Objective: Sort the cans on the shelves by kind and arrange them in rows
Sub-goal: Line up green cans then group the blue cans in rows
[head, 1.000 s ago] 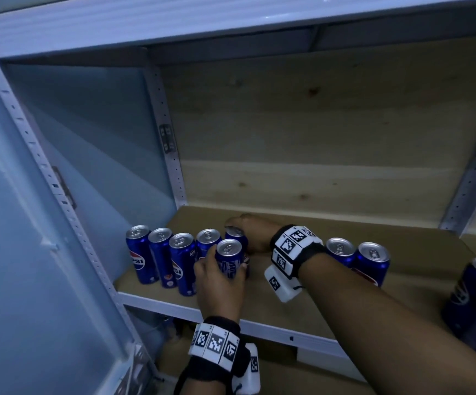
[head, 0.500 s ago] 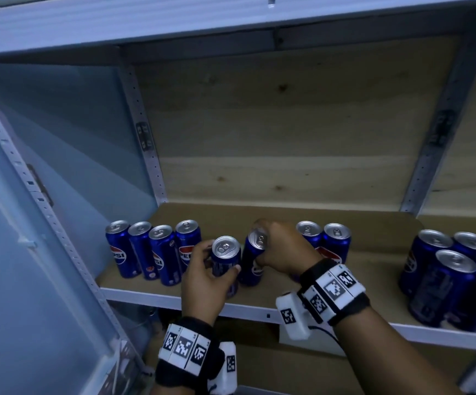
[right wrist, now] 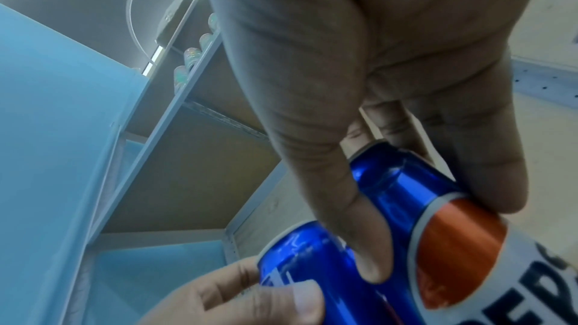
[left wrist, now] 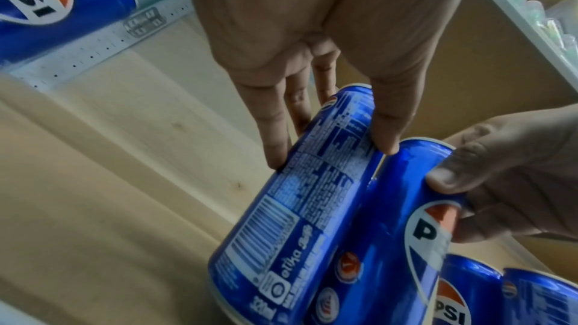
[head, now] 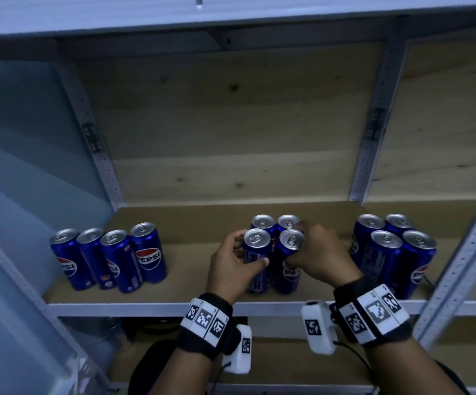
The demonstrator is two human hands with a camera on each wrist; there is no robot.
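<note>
Cans — twelve blue ones: four at nine o'clock, four at three. My left hand [head: 232, 267] and right hand [head: 321, 259] each gripped one, now upright beside the middle pair [head: 275, 223].

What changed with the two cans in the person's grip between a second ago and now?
Both hands carried their cans rightward, away from the left row of four, and now hold them in front of the middle pair. The left hand grips the barcode-side can; the right hand grips the logo can. The left row, the middle pair and both grips are unchanged.
</note>
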